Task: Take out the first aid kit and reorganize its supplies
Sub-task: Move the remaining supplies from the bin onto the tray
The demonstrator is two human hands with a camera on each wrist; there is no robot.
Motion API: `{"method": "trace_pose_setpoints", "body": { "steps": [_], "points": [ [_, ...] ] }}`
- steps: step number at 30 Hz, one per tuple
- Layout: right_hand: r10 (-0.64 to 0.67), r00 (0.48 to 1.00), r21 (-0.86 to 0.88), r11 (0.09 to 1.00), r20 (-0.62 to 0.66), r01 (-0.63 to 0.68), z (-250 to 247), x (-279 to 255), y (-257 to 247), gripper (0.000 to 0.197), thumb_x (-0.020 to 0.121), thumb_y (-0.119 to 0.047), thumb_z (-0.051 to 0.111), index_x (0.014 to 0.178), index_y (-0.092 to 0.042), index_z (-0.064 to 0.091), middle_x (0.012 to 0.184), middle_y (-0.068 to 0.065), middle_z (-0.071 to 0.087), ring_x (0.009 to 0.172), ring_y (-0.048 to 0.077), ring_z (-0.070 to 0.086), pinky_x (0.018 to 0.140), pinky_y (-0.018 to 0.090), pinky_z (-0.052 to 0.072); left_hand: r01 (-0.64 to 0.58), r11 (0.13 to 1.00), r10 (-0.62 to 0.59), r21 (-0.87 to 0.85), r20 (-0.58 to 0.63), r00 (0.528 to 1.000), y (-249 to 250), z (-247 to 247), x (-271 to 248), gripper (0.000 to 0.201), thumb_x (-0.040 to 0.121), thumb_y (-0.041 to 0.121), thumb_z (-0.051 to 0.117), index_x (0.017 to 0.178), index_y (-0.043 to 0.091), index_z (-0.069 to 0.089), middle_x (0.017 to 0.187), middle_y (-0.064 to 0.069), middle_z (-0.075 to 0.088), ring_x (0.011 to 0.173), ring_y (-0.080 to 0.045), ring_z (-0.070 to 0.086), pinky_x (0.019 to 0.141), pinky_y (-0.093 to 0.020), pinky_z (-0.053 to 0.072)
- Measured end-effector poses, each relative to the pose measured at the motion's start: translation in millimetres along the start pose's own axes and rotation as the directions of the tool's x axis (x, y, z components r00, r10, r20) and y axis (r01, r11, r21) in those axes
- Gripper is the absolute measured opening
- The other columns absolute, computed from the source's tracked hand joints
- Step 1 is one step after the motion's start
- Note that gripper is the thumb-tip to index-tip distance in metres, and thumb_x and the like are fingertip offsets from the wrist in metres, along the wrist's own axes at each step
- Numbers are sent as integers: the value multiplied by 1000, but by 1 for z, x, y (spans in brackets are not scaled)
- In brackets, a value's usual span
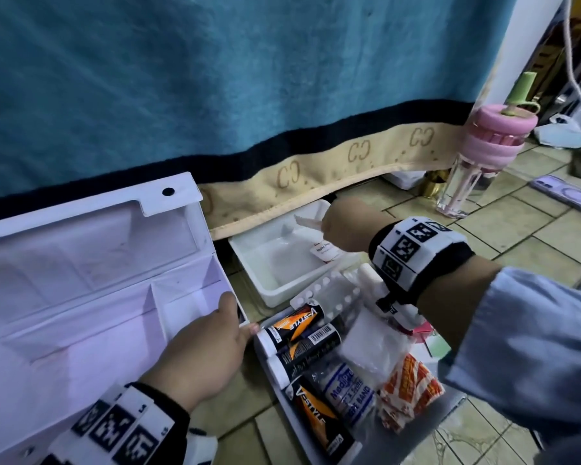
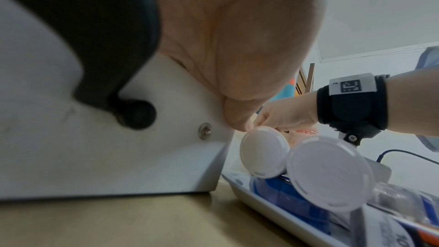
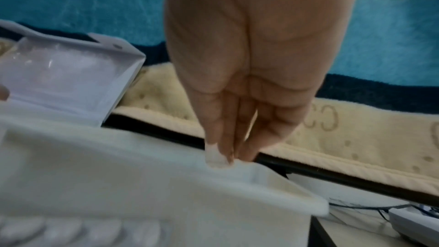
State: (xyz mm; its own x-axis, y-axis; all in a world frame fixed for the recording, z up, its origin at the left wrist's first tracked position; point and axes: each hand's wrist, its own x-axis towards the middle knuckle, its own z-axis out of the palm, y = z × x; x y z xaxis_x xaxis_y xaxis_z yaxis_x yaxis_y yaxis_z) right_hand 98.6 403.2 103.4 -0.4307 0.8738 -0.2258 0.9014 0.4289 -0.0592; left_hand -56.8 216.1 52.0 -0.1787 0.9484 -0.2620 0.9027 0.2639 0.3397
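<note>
First aid kit box (image 1: 91,297), white and lying open on the tiled floor (image 1: 503,229) against a teal blanket (image 1: 215,78), has the left hand (image 1: 202,350) resting on its right wall, fingers fairly straight and curled round nothing. Right hand (image 1: 341,226) pinches a small white packet (image 1: 307,221) in a closed fingertip grip over an inner tray (image 1: 269,283) just right of the box. Nearer the person, a second tray (image 2: 273,206) holds V-Style tubes (image 1: 302,333), bandage packs (image 1: 349,392) and blister strips (image 1: 329,290); a pink-lidded bottle (image 1: 483,156) stands farther right.
</note>
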Motion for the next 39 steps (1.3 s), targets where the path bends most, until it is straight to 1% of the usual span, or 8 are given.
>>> {"method": "trace_pose_setpoints", "body": {
  "steps": [5,7,11,20,23,28,32,39],
  "points": [
    [26,957,272,961,-290,57,-29,-33,9,2,75,-15,75,74,-15,74,76,4,71,57,16,58,58,24,48,3,1000,-3,-11,-4,1000,-1,1,1,32,97,44,36,79,21,23,63,-1,43,58,-19,44,54,-33,31],
    [19,930,322,941,-367,107,-35,-56,15,13,71,-13,76,65,-21,68,64,-4,65,51,17,58,52,24,49,13,1000,-13,-19,1,1000,-1,0,1,33,97,44,37,76,22,22,63,-1,44,59,-19,45,53,-33,31],
    [144,859,507,849,-491,148,-29,-102,36,21,68,-5,70,74,-20,57,57,-8,57,48,9,53,49,23,45,14,1000,-14,-11,0,1000,1,-1,1,33,97,42,36,76,21,22,62,-2,44,57,-18,44,52,-32,30],
    [268,882,471,880,-387,-60,35,-196,62,10,77,-19,71,80,-28,71,77,-8,64,65,3,59,59,22,50,48,999,-48,-16,-15,999,-1,2,4,36,96,42,38,72,20,22,60,-7,45,56,-22,45,50,-32,28],
    [246,889,393,916,-386,-83,66,-203,62,14,75,-12,71,79,-25,73,73,-11,56,59,5,54,55,18,42,57,998,-57,-7,-17,998,0,2,3,36,96,42,37,73,20,21,60,-8,47,58,-25,47,51,-32,29],
    [222,922,337,935,-318,-109,97,-203,52,9,84,-23,60,91,-23,66,89,-5,57,80,19,61,66,34,49,54,998,-54,-17,-31,998,1,3,2,36,96,41,38,72,19,21,57,-8,45,54,-24,47,51,-32,29],
    [185,952,400,914,-245,-75,108,-201,45,18,89,-38,54,94,-24,63,92,-3,62,87,17,59,72,30,45,58,998,-58,-19,-36,998,0,4,3,36,96,40,39,72,20,21,56,-8,45,53,-24,47,51,-32,29],
    [183,963,419,904,-198,-86,113,-205,47,7,88,-31,52,89,-26,57,93,-10,54,86,14,57,71,30,46,61,998,-61,-21,-32,998,2,2,1,33,96,40,38,75,19,23,56,-6,43,52,-21,44,48,-31,27]
  ]
}}
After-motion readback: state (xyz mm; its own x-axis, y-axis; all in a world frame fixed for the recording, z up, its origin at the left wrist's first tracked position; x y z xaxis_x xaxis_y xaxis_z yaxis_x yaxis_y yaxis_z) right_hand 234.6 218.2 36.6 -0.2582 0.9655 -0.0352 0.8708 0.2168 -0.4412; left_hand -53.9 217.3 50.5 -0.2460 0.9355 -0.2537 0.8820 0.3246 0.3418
